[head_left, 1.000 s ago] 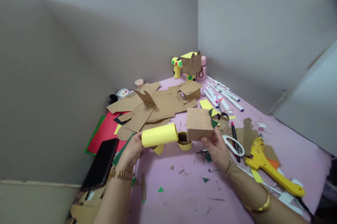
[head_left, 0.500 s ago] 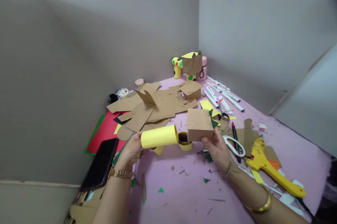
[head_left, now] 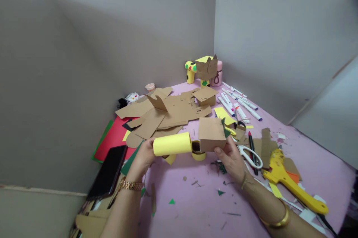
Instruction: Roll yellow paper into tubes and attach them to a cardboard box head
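My left hand (head_left: 145, 155) is closed on the left end of a yellow paper-covered tube (head_left: 172, 144), held level above the table. Short yellow legs show below the tube, one under its right end and a paler piece under its left. My right hand (head_left: 231, 156) grips a small brown cardboard box (head_left: 212, 133) by its right side, thumb on the lower front edge. Dark green pointed pieces (head_left: 226, 130) stick out from the box's right edge. A small gap separates the tube's right end from the box.
Cardboard scraps (head_left: 179, 107) lie across the back of the pink table (head_left: 190, 208). A yellow glue gun (head_left: 293, 187), white-handled scissors (head_left: 251, 158) and markers (head_left: 243, 104) lie at the right. A phone (head_left: 107, 173) lies at the left; a yellow cardboard animal (head_left: 207, 68) stands at the back.
The tube and the box have come closer together, with the tube shifting slightly right. The whole view has shifted a little. Both hands keep their hold.
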A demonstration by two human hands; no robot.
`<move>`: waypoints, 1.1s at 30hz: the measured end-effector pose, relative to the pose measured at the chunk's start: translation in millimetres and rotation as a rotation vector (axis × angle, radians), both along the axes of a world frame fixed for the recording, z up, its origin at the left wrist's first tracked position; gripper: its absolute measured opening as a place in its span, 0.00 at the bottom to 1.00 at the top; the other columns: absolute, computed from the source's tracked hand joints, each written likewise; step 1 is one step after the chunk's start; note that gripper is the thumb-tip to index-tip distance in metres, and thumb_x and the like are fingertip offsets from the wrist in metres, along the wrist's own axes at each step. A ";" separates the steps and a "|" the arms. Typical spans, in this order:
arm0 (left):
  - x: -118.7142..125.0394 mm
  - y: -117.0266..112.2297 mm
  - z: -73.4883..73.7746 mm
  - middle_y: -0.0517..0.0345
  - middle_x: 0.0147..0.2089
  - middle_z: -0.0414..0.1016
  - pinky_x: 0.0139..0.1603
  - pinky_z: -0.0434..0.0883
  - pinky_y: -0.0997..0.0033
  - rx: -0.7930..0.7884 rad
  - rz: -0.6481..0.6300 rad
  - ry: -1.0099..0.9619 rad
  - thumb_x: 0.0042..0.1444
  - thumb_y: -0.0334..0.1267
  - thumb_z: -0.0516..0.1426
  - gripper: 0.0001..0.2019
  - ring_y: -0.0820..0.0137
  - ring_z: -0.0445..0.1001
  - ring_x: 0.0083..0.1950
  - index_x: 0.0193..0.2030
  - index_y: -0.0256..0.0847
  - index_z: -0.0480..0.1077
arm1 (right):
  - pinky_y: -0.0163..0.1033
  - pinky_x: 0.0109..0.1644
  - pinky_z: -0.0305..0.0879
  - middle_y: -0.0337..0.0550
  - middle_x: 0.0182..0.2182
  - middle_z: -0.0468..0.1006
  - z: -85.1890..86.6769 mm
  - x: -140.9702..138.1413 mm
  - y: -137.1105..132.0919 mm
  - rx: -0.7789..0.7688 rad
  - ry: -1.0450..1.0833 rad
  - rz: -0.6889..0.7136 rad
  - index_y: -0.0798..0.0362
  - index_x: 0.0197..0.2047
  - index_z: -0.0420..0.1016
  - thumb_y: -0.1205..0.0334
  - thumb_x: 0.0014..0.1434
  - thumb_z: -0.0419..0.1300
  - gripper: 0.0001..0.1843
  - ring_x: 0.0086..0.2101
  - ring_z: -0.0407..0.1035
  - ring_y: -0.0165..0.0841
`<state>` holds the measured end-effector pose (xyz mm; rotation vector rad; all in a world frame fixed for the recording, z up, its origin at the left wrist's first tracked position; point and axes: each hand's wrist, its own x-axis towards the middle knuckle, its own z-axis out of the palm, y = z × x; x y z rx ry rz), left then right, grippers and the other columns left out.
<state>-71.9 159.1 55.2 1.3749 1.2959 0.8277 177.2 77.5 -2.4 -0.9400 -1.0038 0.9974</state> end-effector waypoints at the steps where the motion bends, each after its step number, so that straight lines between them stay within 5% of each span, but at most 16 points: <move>1: -0.3 0.1 -0.3 0.60 0.22 0.76 0.26 0.68 0.74 0.006 0.005 0.005 0.38 0.31 0.62 0.08 0.71 0.72 0.24 0.29 0.36 0.74 | 0.54 0.58 0.58 0.50 0.58 0.63 0.0 -0.2 0.1 0.002 -0.006 0.006 0.44 0.61 0.54 0.46 0.54 0.61 0.36 0.56 0.60 0.45; 20: 1.3 -4.0 -2.3 0.63 0.23 0.74 0.30 0.69 0.74 0.063 0.009 -0.060 0.37 0.29 0.61 0.07 0.72 0.72 0.26 0.27 0.38 0.70 | 0.53 0.59 0.57 0.51 0.59 0.63 0.0 -2.4 2.8 -0.014 -0.083 0.054 0.44 0.62 0.53 0.45 0.55 0.59 0.35 0.56 0.60 0.45; 33: 3.3 -8.8 -0.2 0.64 0.20 0.74 0.23 0.65 0.77 0.046 0.013 -0.067 0.37 0.28 0.61 0.11 0.74 0.69 0.20 0.31 0.37 0.72 | 0.55 0.62 0.52 0.49 0.63 0.58 -14.2 -8.1 9.6 -0.041 -0.145 0.085 0.45 0.63 0.51 0.47 0.56 0.60 0.36 0.60 0.54 0.45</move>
